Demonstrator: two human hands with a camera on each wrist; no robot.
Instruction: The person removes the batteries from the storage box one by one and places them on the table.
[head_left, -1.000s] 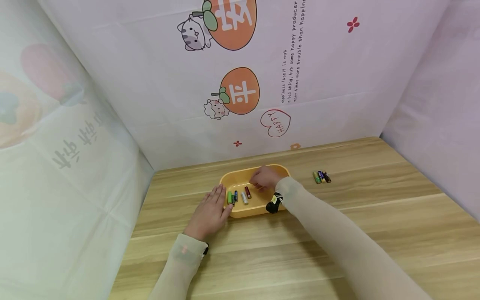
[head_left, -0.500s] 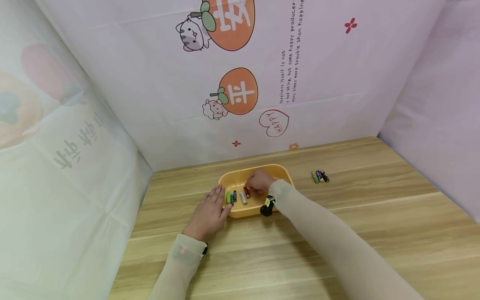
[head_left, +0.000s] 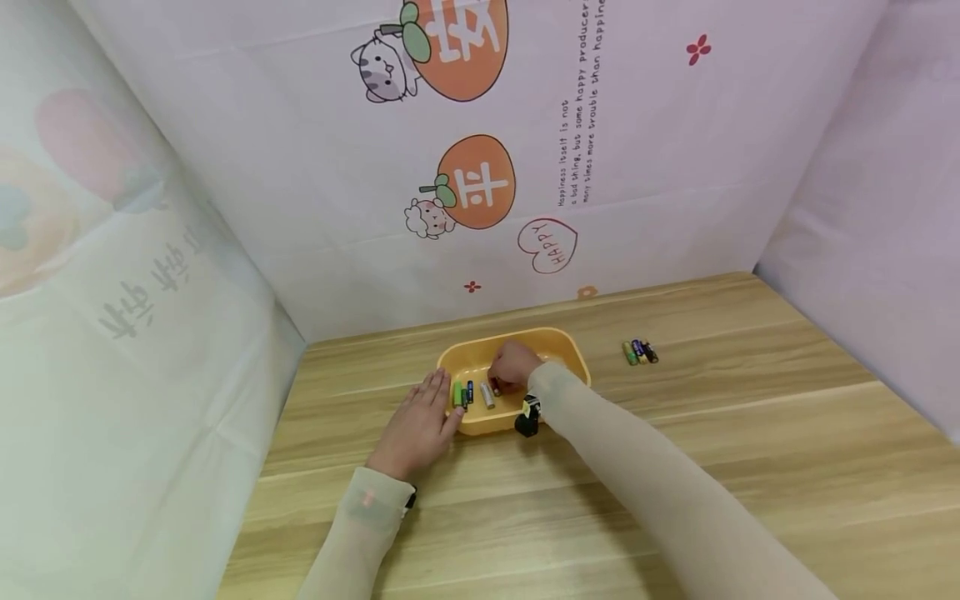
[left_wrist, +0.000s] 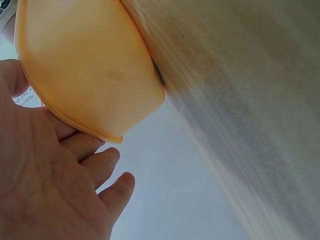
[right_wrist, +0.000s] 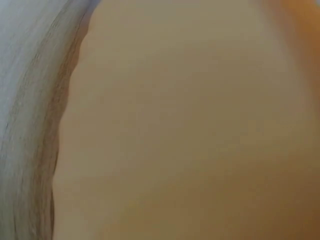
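A yellow plastic tray (head_left: 487,427) sits on the table with several batteries in it. At its left end lie a bright green battery (head_left: 457,393), a dark green battery (head_left: 464,400) and a blue battery (head_left: 470,391). A white battery (head_left: 487,396) lies nearer the middle. My right hand (head_left: 515,364) reaches inside, its curled fingers pinching a dark red battery (head_left: 495,386) that they partly cover. My left hand (head_left: 416,425) rests against the tray's left end with fairly straight fingers; the left wrist view shows these fingers (left_wrist: 82,145) touching the rim. The right wrist view shows only tray wall and table.
Right of the tray, three batteries (head_left: 640,352) lie side by side on the wooden table (head_left: 720,417). White printed sheets (head_left: 637,167) stand behind the table and along both sides.
My right hand has moved left within the tray, from beside the dark red battery onto it. The left hand stays at the tray's left end.
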